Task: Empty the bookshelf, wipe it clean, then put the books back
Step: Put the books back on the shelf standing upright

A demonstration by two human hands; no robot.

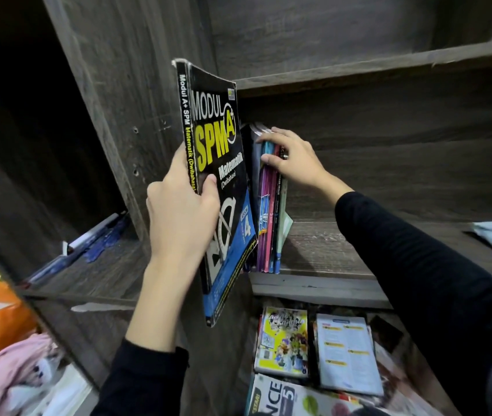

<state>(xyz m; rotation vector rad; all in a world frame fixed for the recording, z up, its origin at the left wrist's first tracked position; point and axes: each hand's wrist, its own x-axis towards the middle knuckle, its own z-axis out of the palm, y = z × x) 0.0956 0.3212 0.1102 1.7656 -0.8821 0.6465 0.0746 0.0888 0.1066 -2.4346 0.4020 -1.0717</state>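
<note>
The left hand [181, 211] grips the Modul A+ SPM Matematik workbook [223, 145] by its spine while the right hand [295, 163] curls over the upright books [267, 235] just beside it, so leaning those away should probably let it slot flush onto the shelf [328, 250].

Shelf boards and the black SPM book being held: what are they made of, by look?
Shelf board: likely laminated particleboard, matte grey wood-grain print, front edges chipped pale. SPM book: paperback, seemingly glossy card cover; it bows, corners frayed.
</note>
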